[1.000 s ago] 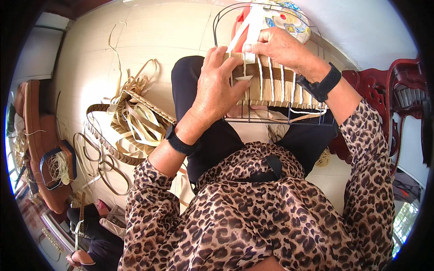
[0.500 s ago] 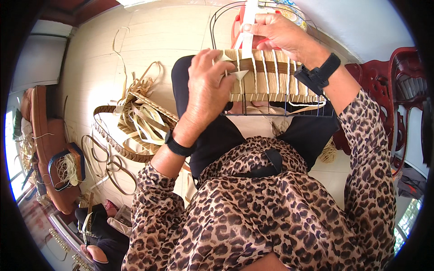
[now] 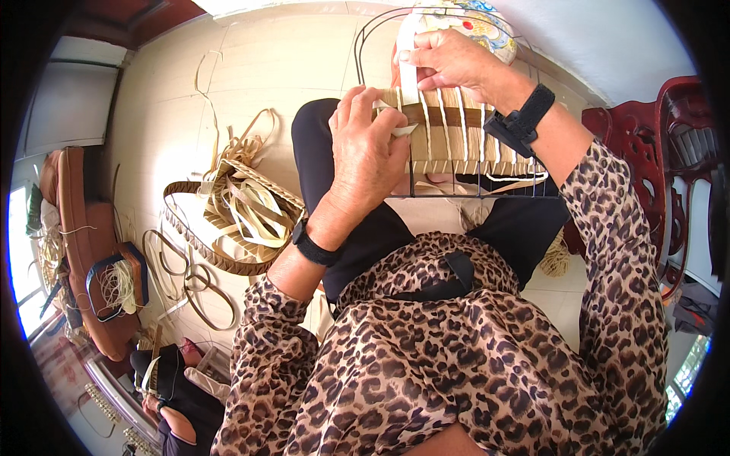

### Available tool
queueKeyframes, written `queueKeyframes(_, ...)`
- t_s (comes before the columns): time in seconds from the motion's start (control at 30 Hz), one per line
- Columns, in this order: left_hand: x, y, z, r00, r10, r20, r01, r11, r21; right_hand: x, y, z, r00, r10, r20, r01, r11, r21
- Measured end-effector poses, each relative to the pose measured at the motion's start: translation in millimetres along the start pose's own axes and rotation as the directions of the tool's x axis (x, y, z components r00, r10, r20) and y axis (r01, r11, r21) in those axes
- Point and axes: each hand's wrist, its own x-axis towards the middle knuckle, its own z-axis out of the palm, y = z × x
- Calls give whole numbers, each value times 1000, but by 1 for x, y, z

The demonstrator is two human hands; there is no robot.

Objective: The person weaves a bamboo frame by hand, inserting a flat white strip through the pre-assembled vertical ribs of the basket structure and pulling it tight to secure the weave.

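Observation:
Across my lap lies a black wire basket frame (image 3: 414,188), its side covered with tan and brown woven strips (image 3: 449,144) crossed by white cords. My right hand (image 3: 456,62) pinches a flat white strip (image 3: 409,80) that stands up from the panel's far edge. At the panel's left end, my left hand (image 3: 366,148) has its fingers bent over the weave and pressed on a pale strip end (image 3: 403,131). The fingertips of that hand are partly hidden. A thin wire handle (image 3: 359,47) arches beyond the panel.
On the floor to the left lies a bundle of loose strips (image 3: 251,209) inside a braided brown band (image 3: 199,254), with curled strips (image 3: 201,296) nearby. A carved red wooden chair (image 3: 642,152) stands at right. Another person's hand (image 3: 156,406) holds a strip at lower left.
My left fingers have closed down onto the pale strip end. My right hand, still pinching the white strip, has shifted slightly left. The other person's hand at lower left has moved up.

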Motion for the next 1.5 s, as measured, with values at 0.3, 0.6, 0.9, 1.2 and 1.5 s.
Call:
queueKeyframes(0.3, 58, -22, -6, 896, -424, 131, 433, 773, -463, -1, -10, 6, 997, -47, 53, 48, 999, -9)
queueKeyframes(0.6, 77, -37, 1, 865, -379, 327, 487, 486, -725, -9, -21, -10, 982, -113, 148, 185, 670, -719)
queueKeyframes(0.9, 76, -41, 4, 770, -448, 454, 603, 278, -748, -21, 8, -11, 966, -115, 230, 240, 727, -644)
queueKeyframes(1.2, 82, -42, 5, 782, -405, 473, 595, 260, -761, -15, 16, -7, 945, -249, 211, 326, 696, -640)
queueKeyframes(1.5, 87, -43, 5, 802, -356, 479, 585, 311, -749, -33, 10, 0, 916, -359, 177, 390, 694, -605)
